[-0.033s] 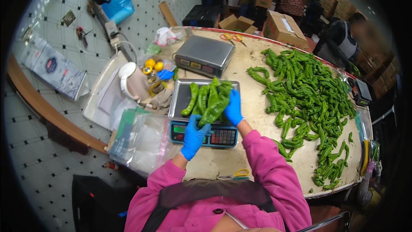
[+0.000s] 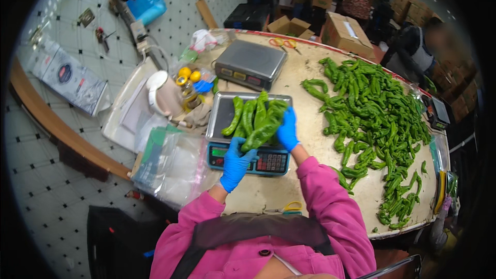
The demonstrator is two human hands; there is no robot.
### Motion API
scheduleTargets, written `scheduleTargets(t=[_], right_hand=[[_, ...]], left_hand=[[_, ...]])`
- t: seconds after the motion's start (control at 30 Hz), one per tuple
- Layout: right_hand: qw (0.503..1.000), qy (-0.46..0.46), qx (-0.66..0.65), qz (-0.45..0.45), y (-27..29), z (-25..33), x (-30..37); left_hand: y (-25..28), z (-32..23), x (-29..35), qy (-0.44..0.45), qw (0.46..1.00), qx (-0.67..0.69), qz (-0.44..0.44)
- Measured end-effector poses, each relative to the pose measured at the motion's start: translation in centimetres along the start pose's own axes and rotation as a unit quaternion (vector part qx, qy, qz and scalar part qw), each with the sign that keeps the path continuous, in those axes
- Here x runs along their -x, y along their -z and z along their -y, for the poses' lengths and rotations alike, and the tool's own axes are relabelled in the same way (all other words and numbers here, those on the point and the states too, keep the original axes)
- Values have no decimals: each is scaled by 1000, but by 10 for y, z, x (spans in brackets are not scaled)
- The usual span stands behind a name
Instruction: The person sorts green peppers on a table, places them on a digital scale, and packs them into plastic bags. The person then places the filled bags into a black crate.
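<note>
Several long green peppers point(image 2: 248, 115) lie on the steel pan point(image 2: 216, 120) of a digital scale with a lit green display. My left hand point(image 2: 235, 164), in a blue glove, closes on the lower end of a large glossy green pepper point(image 2: 261, 133), held slantwise over the pan's front edge. At the upper right end of this pepper, my blue-gloved right hand point(image 2: 288, 130) is closed round the peppers; its fingertips are partly hidden behind them. The scale's keypad point(image 2: 270, 162) shows between my wrists.
A big heap of green peppers point(image 2: 374, 108) covers the table's right side. Behind the pan stands a second scale point(image 2: 251, 62), with orange-handled scissors point(image 2: 284, 44) beyond it. Plastic bags point(image 2: 173, 168), a pitcher point(image 2: 161, 93) and yellow-lidded jars point(image 2: 189, 76) are at left. A co-worker point(image 2: 411, 51) stands far right.
The whole view has shifted slightly to the right. Both hands stay on the peppers over the pan, with hardly any movement of their own.
</note>
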State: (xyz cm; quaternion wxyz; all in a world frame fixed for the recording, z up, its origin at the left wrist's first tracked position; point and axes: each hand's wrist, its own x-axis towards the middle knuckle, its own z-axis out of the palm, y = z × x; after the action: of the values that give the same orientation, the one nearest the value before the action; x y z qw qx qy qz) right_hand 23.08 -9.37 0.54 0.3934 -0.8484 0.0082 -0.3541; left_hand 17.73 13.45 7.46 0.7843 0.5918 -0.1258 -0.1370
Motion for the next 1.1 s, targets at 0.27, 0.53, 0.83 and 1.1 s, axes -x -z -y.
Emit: scheduleTargets(t=[0.27,0.53,0.83,1.1], right_hand=[[756,-378,-505,176,102,96,82],[681,-420,-596,72,119,121,156],[684,-415,-599,21,133,124,184],[684,-427,-590,-35,165,94,223]], left_hand=[[8,14,73,-76,978,-190,36],[-4,29,118,-113,961,-217,126],[-19,25,133,-229,904,-313,181],[-54,46,142,-182,907,-265,273]])
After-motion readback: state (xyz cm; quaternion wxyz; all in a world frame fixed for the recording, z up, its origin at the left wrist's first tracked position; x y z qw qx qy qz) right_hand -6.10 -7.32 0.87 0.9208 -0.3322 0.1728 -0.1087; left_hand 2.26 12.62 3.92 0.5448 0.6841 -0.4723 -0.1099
